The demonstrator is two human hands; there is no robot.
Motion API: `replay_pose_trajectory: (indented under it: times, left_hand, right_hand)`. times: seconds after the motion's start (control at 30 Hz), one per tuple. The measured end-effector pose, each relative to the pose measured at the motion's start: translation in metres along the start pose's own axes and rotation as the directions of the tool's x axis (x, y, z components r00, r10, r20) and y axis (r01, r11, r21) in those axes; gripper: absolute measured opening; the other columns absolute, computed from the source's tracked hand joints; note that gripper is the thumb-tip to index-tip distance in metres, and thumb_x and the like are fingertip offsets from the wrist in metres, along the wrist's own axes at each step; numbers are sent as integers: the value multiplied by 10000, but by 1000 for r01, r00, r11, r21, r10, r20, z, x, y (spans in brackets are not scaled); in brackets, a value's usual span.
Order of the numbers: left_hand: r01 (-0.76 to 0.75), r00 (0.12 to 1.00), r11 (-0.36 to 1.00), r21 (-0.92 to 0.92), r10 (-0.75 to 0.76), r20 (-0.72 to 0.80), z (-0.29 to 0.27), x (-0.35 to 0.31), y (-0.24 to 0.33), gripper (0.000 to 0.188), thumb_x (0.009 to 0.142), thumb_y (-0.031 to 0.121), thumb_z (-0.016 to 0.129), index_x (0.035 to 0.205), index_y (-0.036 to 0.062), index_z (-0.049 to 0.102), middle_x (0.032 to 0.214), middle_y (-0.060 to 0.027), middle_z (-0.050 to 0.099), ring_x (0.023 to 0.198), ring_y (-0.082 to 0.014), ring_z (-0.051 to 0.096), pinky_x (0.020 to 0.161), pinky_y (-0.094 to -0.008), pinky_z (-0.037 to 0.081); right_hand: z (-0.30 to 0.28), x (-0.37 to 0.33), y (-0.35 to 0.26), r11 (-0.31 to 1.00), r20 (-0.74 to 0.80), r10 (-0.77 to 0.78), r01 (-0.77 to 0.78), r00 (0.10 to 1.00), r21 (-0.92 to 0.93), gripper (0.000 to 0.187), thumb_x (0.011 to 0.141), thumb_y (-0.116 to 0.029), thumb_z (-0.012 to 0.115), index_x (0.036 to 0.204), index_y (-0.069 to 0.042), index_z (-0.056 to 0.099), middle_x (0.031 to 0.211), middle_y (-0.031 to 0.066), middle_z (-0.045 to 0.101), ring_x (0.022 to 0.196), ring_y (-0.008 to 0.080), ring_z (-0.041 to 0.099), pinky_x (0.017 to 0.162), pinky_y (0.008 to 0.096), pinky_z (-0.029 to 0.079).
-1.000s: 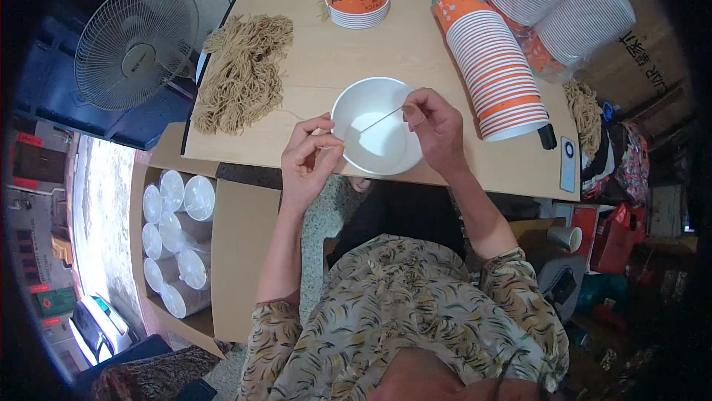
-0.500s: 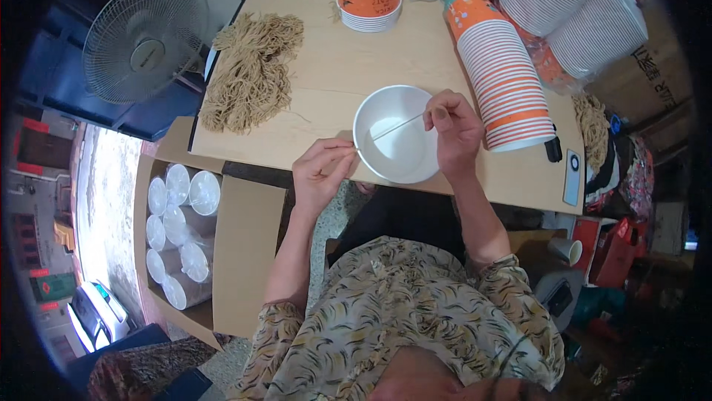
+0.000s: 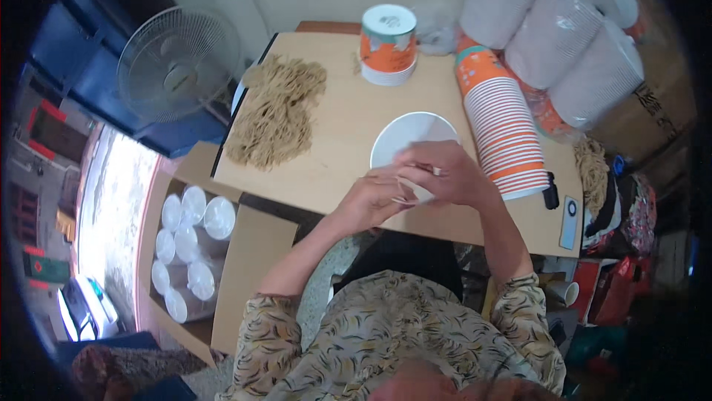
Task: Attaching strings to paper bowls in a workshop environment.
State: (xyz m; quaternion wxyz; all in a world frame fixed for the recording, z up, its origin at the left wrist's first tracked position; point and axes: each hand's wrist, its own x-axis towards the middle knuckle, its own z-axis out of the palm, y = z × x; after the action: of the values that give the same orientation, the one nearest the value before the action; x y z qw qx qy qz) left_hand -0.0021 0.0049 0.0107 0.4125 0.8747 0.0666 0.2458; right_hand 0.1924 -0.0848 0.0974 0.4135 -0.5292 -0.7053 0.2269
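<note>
In front of me on the table stands a paper bucket (image 3: pixel 408 128), open side up, white inside. Its near part is hidden behind my hands. My left hand (image 3: pixel 369 201) and my right hand (image 3: pixel 451 171) meet over its near rim, fingers closed. A thin pale cord (image 3: pixel 401 192) forms a small loop between them and is pinched by both. Motion smears the fingertips, so whether the cord passes through the bucket's wall cannot be made out. A heap of beige cords (image 3: pixel 278 112) lies at the table's left end.
Nested orange-and-white paper buckets (image 3: pixel 508 130) lie along the right, with plastic-wrapped stacks (image 3: pixel 556 45) behind. An upside-down short stack (image 3: pixel 389 47) stands at the back. A fan (image 3: pixel 178 67) is beyond the left edge; a carton (image 3: pixel 256 267) of wrapped white stacks sits below it.
The cord was stretched between my hands across the bucket's mouth; now my hands have come together at the near rim, with the cord looped between them. The whole view has shifted.
</note>
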Motion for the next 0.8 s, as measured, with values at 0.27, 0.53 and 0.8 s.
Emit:
replay_pose_trajectory:
  times: [0.27,0.53,0.8]
  left_hand:
    - [-131,760,405,-905,-545,-354,-17,52,0,206,922,-19,686,1124,-20,642,1004,-77,732,897,-112,678,845,-255,537]
    - [-128,903,309,-942,-356,-240,-72,124,-19,363,931,36,688,1270,7,562,1179,-106,693,995,-153,688,870,-296,564]
    - [-49,971,350,-936,-203,-126,-126,206,-49,365,980,79,638,1311,-29,532,1202,-135,680,1128,-195,661,948,-350,570]
  right_hand:
    - [-83,8,28,998,-287,55,-50,956,22,1092,624,-259,952,1535,-84,376,1605,113,333,1475,288,337,1155,468,343]
    - [-108,63,51,958,-334,-213,131,918,-253,1483,442,-420,990,1599,-43,143,1660,194,142,1537,348,163,1241,445,195]
    - [-162,128,71,983,-407,-185,161,894,-93,1295,572,-335,930,1595,-43,191,1628,173,270,1501,310,288,1181,489,323]
